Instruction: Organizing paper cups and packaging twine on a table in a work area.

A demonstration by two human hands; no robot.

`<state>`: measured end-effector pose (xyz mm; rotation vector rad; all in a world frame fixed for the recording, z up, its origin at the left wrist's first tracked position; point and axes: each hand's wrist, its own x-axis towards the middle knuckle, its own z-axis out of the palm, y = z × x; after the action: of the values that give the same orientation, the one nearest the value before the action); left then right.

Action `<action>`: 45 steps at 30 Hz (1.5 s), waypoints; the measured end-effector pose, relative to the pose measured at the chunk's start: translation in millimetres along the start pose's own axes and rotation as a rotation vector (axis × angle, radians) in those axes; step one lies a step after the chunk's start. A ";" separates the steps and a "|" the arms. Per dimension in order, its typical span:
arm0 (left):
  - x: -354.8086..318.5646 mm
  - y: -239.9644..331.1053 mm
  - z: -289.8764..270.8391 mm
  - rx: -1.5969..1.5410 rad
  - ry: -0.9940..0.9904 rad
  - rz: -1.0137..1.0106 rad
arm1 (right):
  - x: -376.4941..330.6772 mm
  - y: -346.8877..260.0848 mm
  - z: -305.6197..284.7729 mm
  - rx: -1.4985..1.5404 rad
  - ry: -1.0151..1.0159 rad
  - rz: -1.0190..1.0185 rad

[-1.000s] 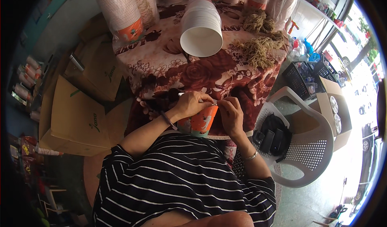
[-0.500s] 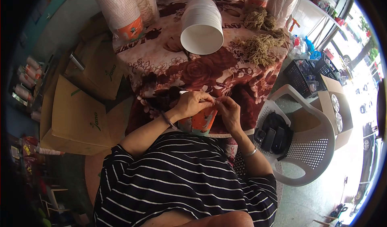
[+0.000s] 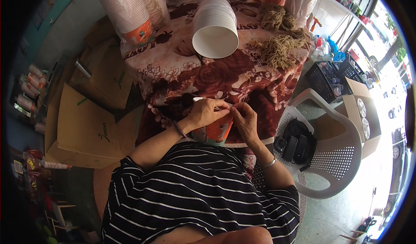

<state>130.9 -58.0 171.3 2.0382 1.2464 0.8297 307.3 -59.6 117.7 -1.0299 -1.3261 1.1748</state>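
An orange patterned paper bucket (image 3: pixel 216 132) with a white inside stands against my body at the table's near edge. My left hand (image 3: pixel 207 114) lies over its rim, thumb and fingers pinched together at the rim's right side. Right beside those fingertips, my right hand (image 3: pixel 245 119) pinches too, the two sets of fingertips nearly touching. Whatever is between them is too small to make out. Farther up the table, a nested stack of white paper buckets (image 3: pixel 215 38) lies on its side in clear plastic, open end toward me. Bundles of tan twine (image 3: pixel 279 51) lie to its right.
A flowered cloth (image 3: pixel 212 77) covers the table. Bagged bucket stacks (image 3: pixel 125 16) line its far side. Cardboard boxes (image 3: pixel 84 127) stand at the left. On the right are a white plastic chair (image 3: pixel 333 157) holding a black bag (image 3: pixel 295 142), and dark crates (image 3: pixel 325 81).
The hands and the orange bucket keep almost the same place, fingertips still pinched together. The whole view has shifted very slightly.
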 end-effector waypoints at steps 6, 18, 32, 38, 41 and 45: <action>5.5 -12.2 -4.6 -0.032 0.017 -0.054 | 1.0 1.4 -1.5 0.037 0.085 -0.066; 3.5 -10.2 -6.8 -0.058 0.001 -0.097 | -7.3 -6.1 4.7 -0.284 0.015 -0.271; -0.3 -7.5 -8.4 -0.124 -0.039 0.019 | -4.6 -8.3 -1.4 -0.118 0.054 -0.428; 0.1 -9.6 -10.9 -0.058 -0.022 0.042 | -6.2 -8.0 -2.5 -0.087 0.051 -0.352; -0.4 -9.2 -11.1 -0.054 -0.023 0.032 | -6.0 -11.9 -3.8 -0.115 0.095 -0.395; 0.5 -6.0 -9.4 -0.027 -0.002 -0.011 | -5.6 -16.8 -3.7 -0.132 0.118 -0.415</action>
<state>120.7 -53.7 172.7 2.0089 1.2378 0.8347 312.1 -67.3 133.3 -0.8477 -1.4518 0.7136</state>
